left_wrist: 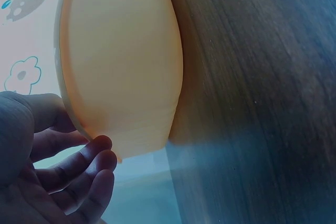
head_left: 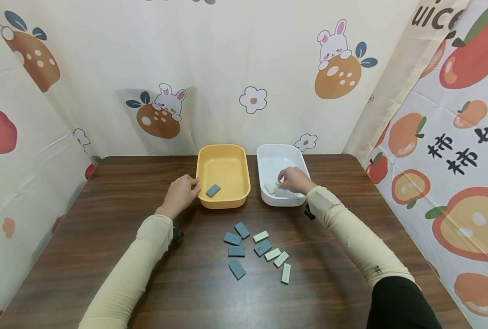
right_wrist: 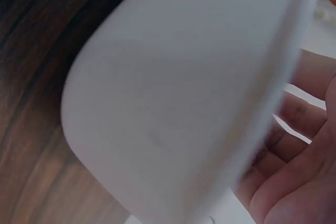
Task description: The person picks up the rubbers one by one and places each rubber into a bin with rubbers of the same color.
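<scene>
My left hand point(head_left: 180, 194) pinches the left rim of a yellow plastic tray point(head_left: 224, 165); the left wrist view shows fingers point(left_wrist: 97, 148) around that rim. One blue-grey rectangular block point(head_left: 212, 190) lies inside this tray. Over the front part of a white plastic tray point(head_left: 276, 160), my right hand point(head_left: 296, 179) pinches a small pale green block, largely hidden by the fingertips. Another pale block point(head_left: 270, 188) lies in the white tray beside them. The right wrist view has the tray wall point(right_wrist: 173, 93) covering part of the fingers.
In front of the trays, several blue-grey blocks point(head_left: 236, 251) and several pale green blocks point(head_left: 285, 274) lie scattered on the dark wooden table point(head_left: 194, 283). A printed curtain point(head_left: 227, 55) hangs behind the trays and along both sides.
</scene>
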Demonstrator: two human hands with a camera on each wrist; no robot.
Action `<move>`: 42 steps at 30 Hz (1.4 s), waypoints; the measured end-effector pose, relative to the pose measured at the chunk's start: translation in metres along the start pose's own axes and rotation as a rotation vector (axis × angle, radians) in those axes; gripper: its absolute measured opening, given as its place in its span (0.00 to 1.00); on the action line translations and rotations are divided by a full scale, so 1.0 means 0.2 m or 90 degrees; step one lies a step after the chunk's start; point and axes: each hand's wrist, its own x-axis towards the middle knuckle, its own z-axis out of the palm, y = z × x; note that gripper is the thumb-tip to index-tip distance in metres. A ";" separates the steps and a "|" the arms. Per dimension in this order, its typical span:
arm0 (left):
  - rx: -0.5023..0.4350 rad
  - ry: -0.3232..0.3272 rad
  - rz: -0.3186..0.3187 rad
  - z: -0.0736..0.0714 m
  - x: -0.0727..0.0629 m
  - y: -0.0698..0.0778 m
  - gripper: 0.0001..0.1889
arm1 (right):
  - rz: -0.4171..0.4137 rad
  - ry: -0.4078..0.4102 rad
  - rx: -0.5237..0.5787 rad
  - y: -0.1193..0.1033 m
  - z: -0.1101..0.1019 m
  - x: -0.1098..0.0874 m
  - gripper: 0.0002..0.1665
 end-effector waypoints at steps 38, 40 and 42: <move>0.004 -0.007 0.000 0.00 -0.01 -0.01 0.19 | 0.137 0.003 0.043 0.01 0.14 0.14 0.05; 0.002 -0.009 -0.002 0.00 -0.01 -0.01 0.19 | 0.140 -0.001 0.042 0.01 0.15 0.15 0.05; 0.001 -0.008 0.000 0.00 0.00 -0.01 0.19 | 0.142 -0.002 0.043 0.01 0.15 0.15 0.06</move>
